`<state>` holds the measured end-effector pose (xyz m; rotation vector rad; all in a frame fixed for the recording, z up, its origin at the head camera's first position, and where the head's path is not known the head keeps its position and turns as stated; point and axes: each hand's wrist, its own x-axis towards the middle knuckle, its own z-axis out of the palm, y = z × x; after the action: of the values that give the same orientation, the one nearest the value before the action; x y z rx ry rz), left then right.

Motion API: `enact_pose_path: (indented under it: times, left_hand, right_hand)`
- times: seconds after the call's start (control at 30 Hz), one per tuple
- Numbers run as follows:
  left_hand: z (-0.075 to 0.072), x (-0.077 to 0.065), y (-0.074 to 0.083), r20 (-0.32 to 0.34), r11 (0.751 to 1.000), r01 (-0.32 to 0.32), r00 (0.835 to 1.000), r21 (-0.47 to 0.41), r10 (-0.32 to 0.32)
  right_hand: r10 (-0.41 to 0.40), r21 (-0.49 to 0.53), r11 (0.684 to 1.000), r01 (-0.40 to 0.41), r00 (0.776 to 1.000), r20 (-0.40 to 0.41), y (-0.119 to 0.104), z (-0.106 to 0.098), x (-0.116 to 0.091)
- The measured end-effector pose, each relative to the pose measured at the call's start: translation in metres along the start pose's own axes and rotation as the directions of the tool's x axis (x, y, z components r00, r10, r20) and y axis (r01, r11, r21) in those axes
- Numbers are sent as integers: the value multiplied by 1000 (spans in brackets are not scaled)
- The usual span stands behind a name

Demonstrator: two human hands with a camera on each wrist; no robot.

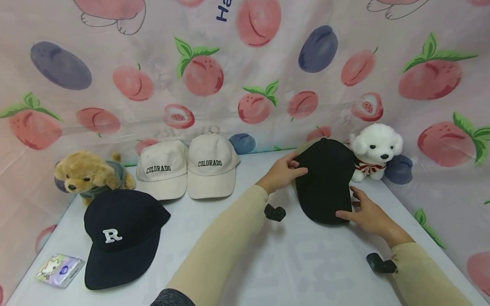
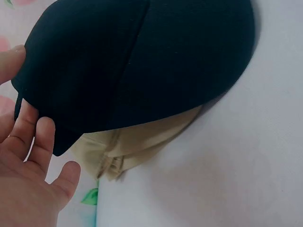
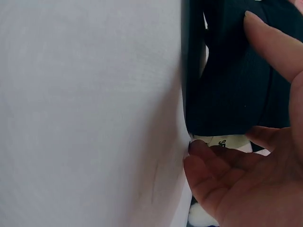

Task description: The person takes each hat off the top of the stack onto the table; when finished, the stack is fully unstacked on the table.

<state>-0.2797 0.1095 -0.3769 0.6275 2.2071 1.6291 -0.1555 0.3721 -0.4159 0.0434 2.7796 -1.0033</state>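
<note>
A plain black baseball cap (image 1: 325, 182) lies over a khaki cap (image 2: 142, 144), most of which it hides. My left hand (image 1: 281, 172) grips the black cap's left side, thumb on top and a finger tucked under the edge in the left wrist view. At the other side, my right hand (image 1: 369, 214) holds the cap near its brim. In the right wrist view the thumb (image 3: 274, 45) lies on the black fabric, with the fingers curled by the lower edge.
A white toy dog (image 1: 377, 146) sits right behind the black cap. Two cream COLORADO caps (image 1: 162, 170) stand at the back. To the left are a brown toy dog (image 1: 86, 172), a navy cap (image 1: 122, 238) with an R, and a small tissue pack (image 1: 60, 270). A fruit-print curtain (image 1: 229, 55) hangs behind.
</note>
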Motion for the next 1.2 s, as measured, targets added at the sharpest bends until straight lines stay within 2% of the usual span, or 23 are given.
enact_pose_path:
  times: [0.17,0.33,0.53,0.67,0.8,0.97,1.2]
  left_hand:
    - [-1,-1,5,-1,999,-7,1000,48,7]
    - [-3,-3,8,-8,995,-54,998,86,55]
    - [-7,-6,11,32,1000,-19,999,25,18]
    - [-10,-7,14,72,999,-37,997,-9,38]
    - [-15,-10,22,110,998,-60,992,-5,60]
    - [-17,-13,32,145,992,-116,984,57,106]
    - [-19,-19,41,178,979,-165,974,116,143]
  right_hand:
    - [-8,28,1000,7,1000,15,2,-1,3]
    - [-21,53,998,21,1000,12,5,0,3]
    - [-26,99,995,25,1000,8,4,0,3]
    - [-47,135,990,47,999,-2,4,2,2]
    - [-73,149,986,76,997,-22,5,2,1]
    - [-101,171,980,106,994,-36,5,2,-1]
    - [-115,160,980,116,993,-15,-1,-1,-7]
